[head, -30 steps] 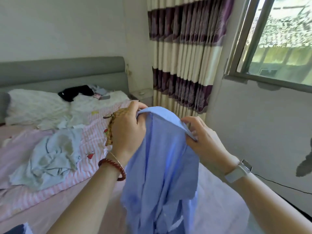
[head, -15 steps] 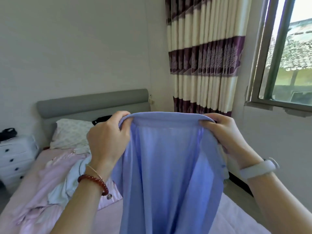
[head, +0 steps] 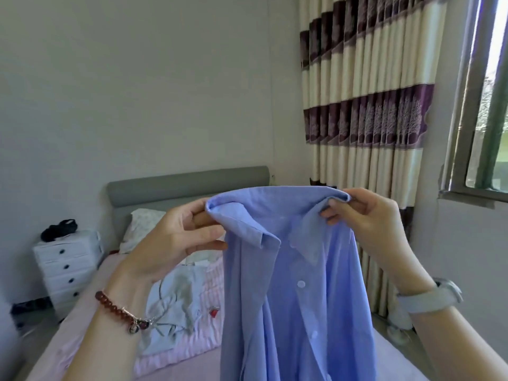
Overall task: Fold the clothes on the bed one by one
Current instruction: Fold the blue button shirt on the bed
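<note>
Left hand and right hand raised, fingers pinched closed, forearms extended

Probably a home bedroom: bed, drawer unit, striped curtain, window

Plain blue shirt, pink-striped quilt, purple-and-cream banded curtain, grey headboard.

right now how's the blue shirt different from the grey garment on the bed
The blue shirt hangs in the air, held at its collar by the left hand and right hand; the grey garment lies crumpled and untouched on the bed. The shirt shows white buttons; the garment shows none. Both are unfolded.
</note>
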### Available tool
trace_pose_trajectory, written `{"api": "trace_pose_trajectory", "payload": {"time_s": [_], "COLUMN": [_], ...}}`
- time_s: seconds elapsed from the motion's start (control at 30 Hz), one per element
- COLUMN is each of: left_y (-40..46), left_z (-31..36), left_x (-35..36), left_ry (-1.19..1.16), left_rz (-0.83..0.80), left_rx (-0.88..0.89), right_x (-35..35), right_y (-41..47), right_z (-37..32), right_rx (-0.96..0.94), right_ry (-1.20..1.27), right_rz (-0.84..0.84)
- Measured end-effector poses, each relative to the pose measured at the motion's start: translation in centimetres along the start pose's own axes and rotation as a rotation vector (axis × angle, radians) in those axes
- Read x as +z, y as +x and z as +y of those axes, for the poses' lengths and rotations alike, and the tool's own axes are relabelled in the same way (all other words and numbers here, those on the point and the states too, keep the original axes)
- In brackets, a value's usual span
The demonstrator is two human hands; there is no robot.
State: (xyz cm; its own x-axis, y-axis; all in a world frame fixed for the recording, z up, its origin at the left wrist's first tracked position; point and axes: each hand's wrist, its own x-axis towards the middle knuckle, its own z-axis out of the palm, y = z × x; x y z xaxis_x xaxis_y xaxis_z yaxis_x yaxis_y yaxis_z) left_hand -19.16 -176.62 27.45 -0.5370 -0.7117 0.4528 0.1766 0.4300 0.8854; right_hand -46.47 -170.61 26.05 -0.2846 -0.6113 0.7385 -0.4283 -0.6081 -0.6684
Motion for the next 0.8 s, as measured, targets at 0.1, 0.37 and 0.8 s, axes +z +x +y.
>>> {"api": "trace_pose_trajectory", "payload": {"time_s": [0.1,0.37,0.8], "left_y": [0.3,4.1,11.7], "left_z": [0.7,0.4,-29.7], "left_x": [1.6,2.4,-5.1], "left_ry": [0.256,0.608,1.166], "left_rz": [0.296,0.649,0.555], "left_rx": [0.261,0.498,-0.119], "right_x": [1.0,4.0,16.9], "right_y": [-0.4,3.2,3.5], "right_z": [-0.3,-0.1,30.5], "right_rx": [-0.136,-0.387,0.169], "right_ry": [-0.077,-0.258,-0.586], "right_rz": [0.219,0.463,-0.263]}}
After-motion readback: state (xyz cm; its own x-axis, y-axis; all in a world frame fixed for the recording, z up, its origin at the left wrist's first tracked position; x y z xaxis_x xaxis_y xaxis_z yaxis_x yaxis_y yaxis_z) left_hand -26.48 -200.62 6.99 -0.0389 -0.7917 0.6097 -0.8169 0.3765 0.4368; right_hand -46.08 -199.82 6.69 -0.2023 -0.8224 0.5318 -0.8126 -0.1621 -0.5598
